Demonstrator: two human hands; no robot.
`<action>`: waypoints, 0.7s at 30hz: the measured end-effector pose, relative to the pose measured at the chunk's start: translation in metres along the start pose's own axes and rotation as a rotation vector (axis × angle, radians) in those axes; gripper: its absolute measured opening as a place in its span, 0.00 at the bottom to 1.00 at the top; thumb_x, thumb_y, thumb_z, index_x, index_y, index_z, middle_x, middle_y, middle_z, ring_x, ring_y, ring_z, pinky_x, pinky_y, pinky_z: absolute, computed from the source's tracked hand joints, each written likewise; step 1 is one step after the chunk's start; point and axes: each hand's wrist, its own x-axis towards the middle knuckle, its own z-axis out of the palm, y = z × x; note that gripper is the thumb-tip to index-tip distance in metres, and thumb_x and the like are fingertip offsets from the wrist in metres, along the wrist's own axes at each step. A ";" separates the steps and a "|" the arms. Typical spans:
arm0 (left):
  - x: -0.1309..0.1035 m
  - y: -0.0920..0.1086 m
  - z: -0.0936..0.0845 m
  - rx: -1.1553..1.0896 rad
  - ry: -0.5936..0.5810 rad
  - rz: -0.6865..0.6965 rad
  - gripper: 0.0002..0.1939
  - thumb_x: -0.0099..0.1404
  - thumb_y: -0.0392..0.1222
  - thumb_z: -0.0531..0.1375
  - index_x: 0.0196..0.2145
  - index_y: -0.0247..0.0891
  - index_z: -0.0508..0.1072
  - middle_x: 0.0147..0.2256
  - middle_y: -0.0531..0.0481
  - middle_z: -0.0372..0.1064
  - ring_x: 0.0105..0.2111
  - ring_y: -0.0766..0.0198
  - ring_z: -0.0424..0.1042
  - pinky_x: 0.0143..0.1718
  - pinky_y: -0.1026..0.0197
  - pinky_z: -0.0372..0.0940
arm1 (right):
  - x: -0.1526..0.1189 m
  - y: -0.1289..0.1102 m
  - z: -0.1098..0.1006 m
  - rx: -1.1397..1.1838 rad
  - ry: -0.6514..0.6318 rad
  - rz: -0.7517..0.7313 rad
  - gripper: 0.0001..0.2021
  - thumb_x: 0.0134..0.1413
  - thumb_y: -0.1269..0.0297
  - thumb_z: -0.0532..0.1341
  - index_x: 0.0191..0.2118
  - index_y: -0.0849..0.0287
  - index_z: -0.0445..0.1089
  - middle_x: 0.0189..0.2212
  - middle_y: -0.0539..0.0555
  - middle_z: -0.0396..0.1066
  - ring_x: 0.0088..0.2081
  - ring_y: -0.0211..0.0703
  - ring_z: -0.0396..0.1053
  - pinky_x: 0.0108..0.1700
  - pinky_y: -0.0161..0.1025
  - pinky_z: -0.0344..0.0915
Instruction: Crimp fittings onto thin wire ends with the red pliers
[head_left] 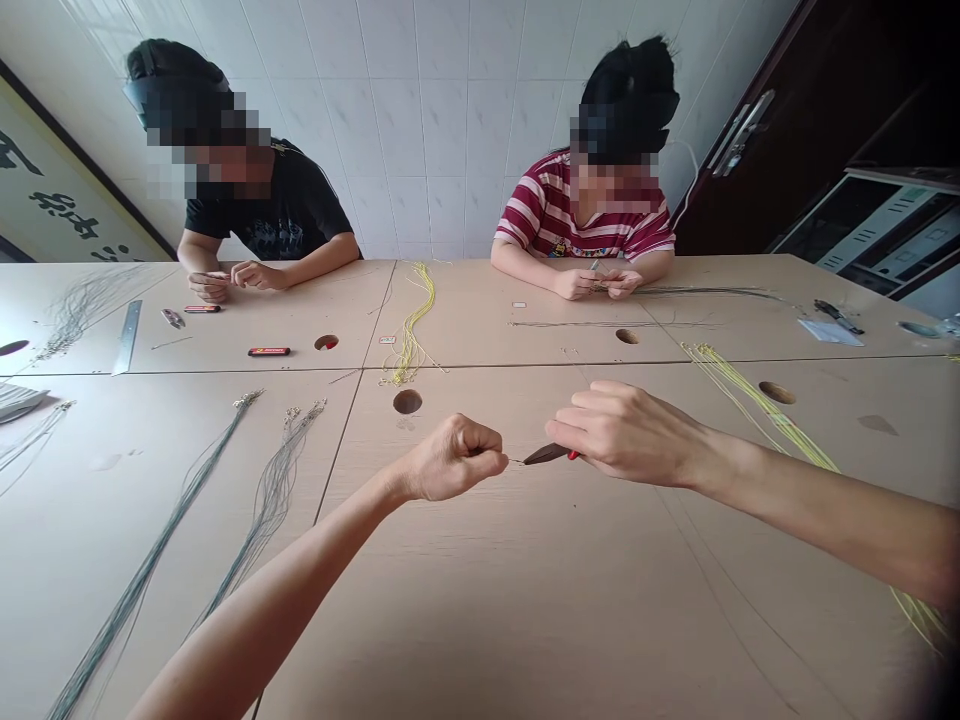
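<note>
My left hand [457, 460] is closed in a pinch above the middle of the table. From its fingertips a short, fine strand of cord [514, 461] sticks out to the right. My right hand [626, 435] is wrapped round a pair of small pliers [546, 455] with dark pointed jaws and a bit of red handle showing. The jaw tips meet the strand's end, just right of my left fingers. Whether the jaws grip it is too small to tell. Faint thin cords [697, 545] trail on the table below my right wrist.
Grey-green cord bundles [187, 500] lie at left, yellow cord bundles [795, 435] at right and another yellow bundle [411, 330] beyond my hands. Two people sit opposite, hands on the table [480, 620]. Also there: a red-black marker [269, 351], a steel ruler [127, 338] and several round holes.
</note>
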 end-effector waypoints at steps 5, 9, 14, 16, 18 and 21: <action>-0.002 -0.003 0.001 -0.035 -0.014 -0.006 0.16 0.56 0.32 0.52 0.16 0.39 0.49 0.16 0.60 0.39 0.19 0.73 0.39 0.19 0.63 0.38 | 0.001 -0.002 0.000 -0.006 0.005 -0.013 0.13 0.46 0.84 0.51 0.22 0.58 0.60 0.16 0.46 0.58 0.21 0.38 0.50 0.28 0.37 0.43; -0.003 -0.006 0.003 -0.050 -0.010 0.002 0.17 0.56 0.31 0.52 0.16 0.39 0.48 0.17 0.60 0.38 0.20 0.73 0.38 0.19 0.63 0.38 | 0.000 -0.002 0.000 -0.011 -0.011 -0.019 0.13 0.46 0.84 0.52 0.22 0.58 0.60 0.16 0.46 0.58 0.21 0.38 0.49 0.27 0.38 0.42; -0.005 -0.008 0.005 -0.063 -0.006 -0.005 0.16 0.55 0.31 0.52 0.16 0.39 0.48 0.16 0.60 0.38 0.19 0.73 0.39 0.19 0.63 0.38 | -0.002 -0.004 0.003 -0.022 -0.020 -0.035 0.13 0.45 0.85 0.52 0.22 0.58 0.61 0.15 0.46 0.58 0.20 0.38 0.48 0.27 0.38 0.41; -0.006 -0.010 0.006 -0.068 -0.002 -0.013 0.16 0.55 0.31 0.52 0.16 0.39 0.49 0.16 0.60 0.39 0.19 0.73 0.39 0.19 0.63 0.38 | -0.003 -0.005 0.004 -0.018 -0.019 -0.035 0.13 0.45 0.85 0.52 0.23 0.58 0.62 0.16 0.46 0.58 0.20 0.38 0.48 0.27 0.38 0.41; -0.006 -0.013 0.009 -0.071 0.002 -0.021 0.16 0.55 0.32 0.52 0.15 0.39 0.49 0.16 0.60 0.40 0.19 0.73 0.40 0.19 0.64 0.39 | -0.004 -0.006 0.004 -0.008 -0.027 -0.038 0.13 0.45 0.85 0.52 0.23 0.58 0.62 0.16 0.46 0.59 0.20 0.38 0.49 0.27 0.38 0.42; -0.006 -0.016 0.010 -0.072 0.020 -0.028 0.16 0.55 0.33 0.53 0.15 0.38 0.52 0.15 0.60 0.43 0.18 0.73 0.42 0.19 0.64 0.41 | -0.004 -0.006 0.004 0.004 -0.028 -0.043 0.14 0.45 0.85 0.52 0.22 0.58 0.61 0.15 0.46 0.59 0.20 0.38 0.50 0.27 0.38 0.42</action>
